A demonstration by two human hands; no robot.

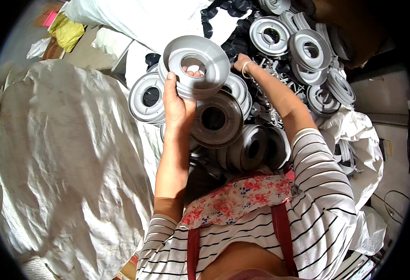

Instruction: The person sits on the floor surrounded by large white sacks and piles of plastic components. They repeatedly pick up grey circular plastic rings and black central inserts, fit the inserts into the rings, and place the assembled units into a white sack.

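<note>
My left hand (180, 102) is closed on a grey round plastic housing (216, 56) with a hole in its middle. The thumb lies on its near rim, and fingertips show through the hole. Beyond it, my right hand (241, 62) is at the edge of a pile of small black round caps (235, 45). Its fingers look curled, and what they hold, if anything, is hidden. Below the raised housing sits a darker ring-shaped part (232, 126). A light grey ring part (138, 108) lies to its left.
Stacks of grey ring parts (324, 51) stand at the far right. Small white and grey pieces (271, 95) lie heaped under my right forearm. A large white woven sack (69, 144) fills the left side. A yellow bag (68, 31) lies at the far left.
</note>
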